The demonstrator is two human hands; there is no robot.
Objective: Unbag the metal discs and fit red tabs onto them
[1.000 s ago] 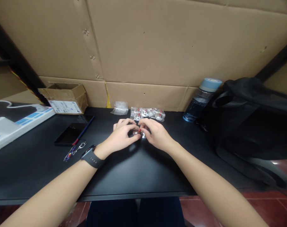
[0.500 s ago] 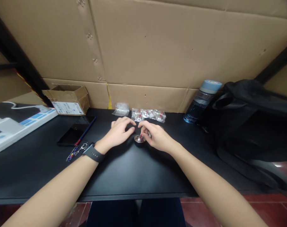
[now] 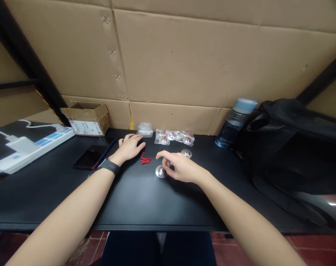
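Observation:
A small silver domed disc with a red loop at its middle, which looks like a finger cymbal (image 3: 160,171), lies on the black desk. My right hand (image 3: 179,166) is over its right side, with thumb and curled fingers closed at the red loop and the index finger reaching out. Just behind that hand is a second silver finger cymbal (image 3: 187,153), partly covered. My left hand (image 3: 130,147), with a dark watch on its wrist, rests open on the desk, fingers spread and holding nothing. Between the hands is a small heap of red cord (image 3: 146,159).
Several bagged finger cymbals (image 3: 174,137) and a clear plastic bag (image 3: 145,129) lie along the cardboard wall. On the left are a phone (image 3: 94,152), a small carton (image 3: 86,120) and a power strip (image 3: 32,150). A water bottle (image 3: 231,123) and a black backpack (image 3: 292,147) stand right.
My left hand has moved left, away from the right hand, and the red cord now shows between them. The right hand and its finger cymbal are slightly lower in view. The view has tilted slightly.

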